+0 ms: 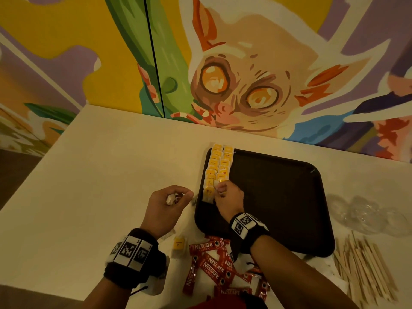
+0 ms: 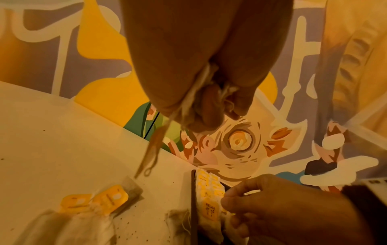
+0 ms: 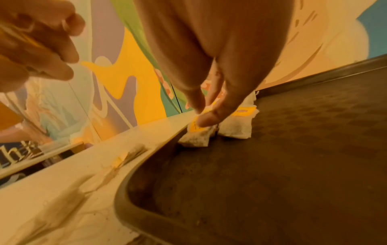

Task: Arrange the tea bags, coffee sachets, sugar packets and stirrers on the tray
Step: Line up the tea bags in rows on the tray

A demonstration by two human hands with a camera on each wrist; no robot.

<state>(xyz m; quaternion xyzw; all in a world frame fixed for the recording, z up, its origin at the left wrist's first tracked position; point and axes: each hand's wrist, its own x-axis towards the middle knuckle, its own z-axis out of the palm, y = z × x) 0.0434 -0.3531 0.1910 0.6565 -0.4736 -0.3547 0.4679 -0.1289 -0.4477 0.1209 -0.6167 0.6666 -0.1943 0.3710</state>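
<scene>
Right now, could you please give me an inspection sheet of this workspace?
Surface: white table, dark specks beside the tray.
Job's things: dark tray, two rows of tea bags along its left edge; coffee sachets and stirrers on the table, off the tray.
Clutter: clear plastic wrap right of the tray; loose tea bags on the table.
Hands: left hand grips a crumpled tea bag; right hand pinches the nearest tea bag in the rows.
Cables: thin dark lead at the left wristband.
Surroundings: painted mural wall behind the table.

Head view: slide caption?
Right hand pinches a tea bag in the rows on the tray; left hand holds another bag.
</scene>
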